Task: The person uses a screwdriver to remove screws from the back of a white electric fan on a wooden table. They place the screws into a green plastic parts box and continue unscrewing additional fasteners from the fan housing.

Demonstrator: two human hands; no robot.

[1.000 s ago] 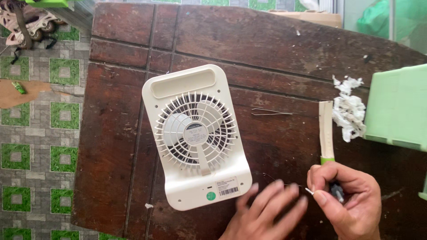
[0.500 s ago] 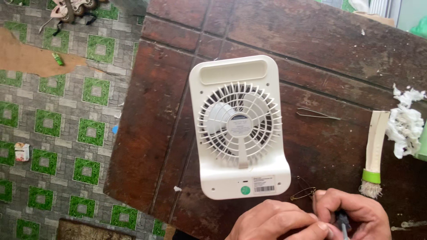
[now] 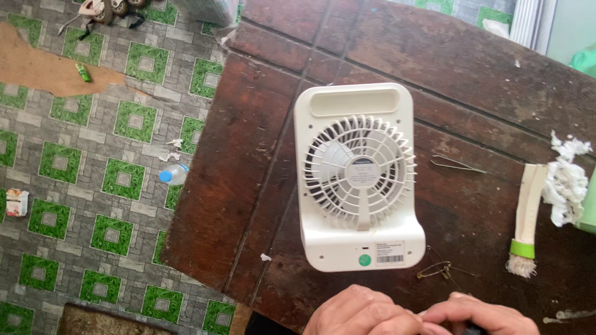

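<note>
A white box-shaped table fan (image 3: 357, 180) lies flat on the dark wooden table (image 3: 248, 186), grille up, handle slot at the far end. Both hands sit at the bottom edge, just below the fan's base. My right hand (image 3: 487, 316) is closed around a dark tool handle (image 3: 472, 327), most of it hidden and cut off by the frame. My left hand (image 3: 357, 313) is curled, its fingertips pressed against the right thumb; what it pinches is hidden. A safety pin (image 3: 437, 268) lies on the table between the fan's base and my right hand.
Thin metal tweezers (image 3: 456, 163) lie right of the fan. A white brush with a green band (image 3: 526, 217) and white shreds (image 3: 566, 180) lie at the right edge. On the patterned tile floor to the left are a small bottle (image 3: 174, 175) and a carton (image 3: 17, 201).
The view has swung left and down, so the fan now sits further right in view. Both hands have slid to the bottom edge and drawn closer together.
</note>
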